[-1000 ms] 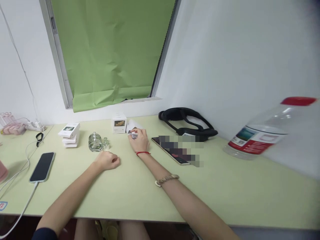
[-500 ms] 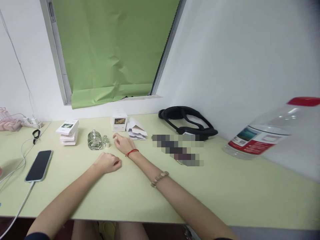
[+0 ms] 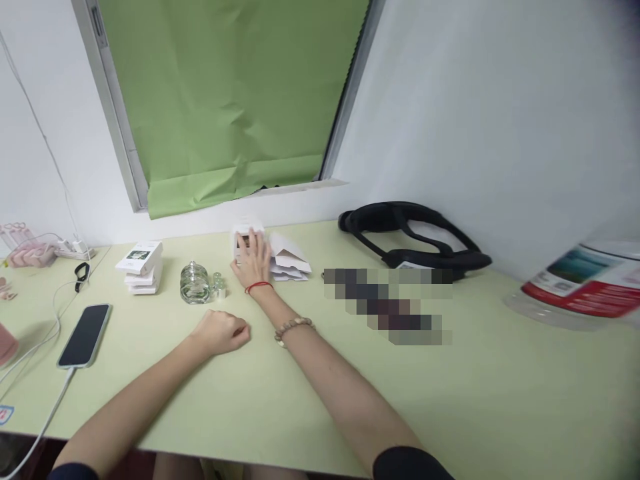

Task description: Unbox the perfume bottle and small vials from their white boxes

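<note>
My right hand (image 3: 253, 257) reaches to the back of the pale green table (image 3: 310, 387) and lies over a small white box (image 3: 243, 233) by the wall, fingers spread on it. Flattened white cartons (image 3: 287, 259) lie just right of that hand. My left hand (image 3: 223, 331) rests on the table as a loose fist, holding nothing. A small glass bottle (image 3: 193, 284) with a tiny cap (image 3: 219, 285) beside it stands between the two hands.
A stack of white boxes (image 3: 141, 267) and a phone on a cable (image 3: 84, 335) lie at the left. A black headset (image 3: 415, 237) sits by the right wall, a large plastic water bottle (image 3: 580, 283) at far right. A power strip (image 3: 70, 250) is at back left.
My right hand let go of the flattened cartons, swung left across the table, then moved up onto the small white box. The left hand stayed put.
</note>
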`<state>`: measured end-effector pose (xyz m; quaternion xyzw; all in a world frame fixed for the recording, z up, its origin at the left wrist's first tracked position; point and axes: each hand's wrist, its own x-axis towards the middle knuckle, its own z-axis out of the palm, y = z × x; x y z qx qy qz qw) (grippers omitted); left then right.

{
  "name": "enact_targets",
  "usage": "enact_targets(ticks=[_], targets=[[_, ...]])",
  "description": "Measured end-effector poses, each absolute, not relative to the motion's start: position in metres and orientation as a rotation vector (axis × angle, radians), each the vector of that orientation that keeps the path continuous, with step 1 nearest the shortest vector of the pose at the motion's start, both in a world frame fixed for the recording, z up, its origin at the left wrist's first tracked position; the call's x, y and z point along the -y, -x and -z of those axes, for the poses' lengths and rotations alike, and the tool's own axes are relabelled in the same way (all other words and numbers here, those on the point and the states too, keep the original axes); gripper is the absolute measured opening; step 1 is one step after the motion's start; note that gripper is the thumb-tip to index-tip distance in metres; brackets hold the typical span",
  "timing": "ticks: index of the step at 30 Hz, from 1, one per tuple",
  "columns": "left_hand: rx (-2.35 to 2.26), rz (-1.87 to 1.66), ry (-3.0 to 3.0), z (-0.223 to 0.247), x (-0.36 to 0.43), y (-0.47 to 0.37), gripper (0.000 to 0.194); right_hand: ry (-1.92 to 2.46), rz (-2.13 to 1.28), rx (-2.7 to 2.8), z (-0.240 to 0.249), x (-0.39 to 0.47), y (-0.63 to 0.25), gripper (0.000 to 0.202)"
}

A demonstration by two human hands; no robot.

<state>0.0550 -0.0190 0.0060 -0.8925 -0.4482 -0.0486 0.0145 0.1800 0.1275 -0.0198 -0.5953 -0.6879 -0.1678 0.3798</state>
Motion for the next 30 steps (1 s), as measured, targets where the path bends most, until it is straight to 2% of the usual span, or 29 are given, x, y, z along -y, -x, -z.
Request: enact_targets(ticks=[10, 18, 23, 30], targets=[[1.399, 0.231, 2.823, -0.003, 0.020, -0.053, 0.029, 1.546, 0.332, 1.696, 0.009, -0.134, -0.194, 0.065], [1.398, 0.258, 2.824, -0.004, 0.020, -0.052, 0.027, 1.490, 0.194, 1.730, -0.015, -0.147, -0.214, 0.028], [1.406, 0.255, 2.813, -0.004, 0.019, -0.051, 0.029, 1.466, -0.021, 1.888, -0.026, -0.145, -0.232, 0.033], [1.424, 0.237, 2.783, -0.004, 0.018, -0.049, 0.030, 1.287, -0.055, 2.216, -0.055, -0.129, -0.243, 0.039]])
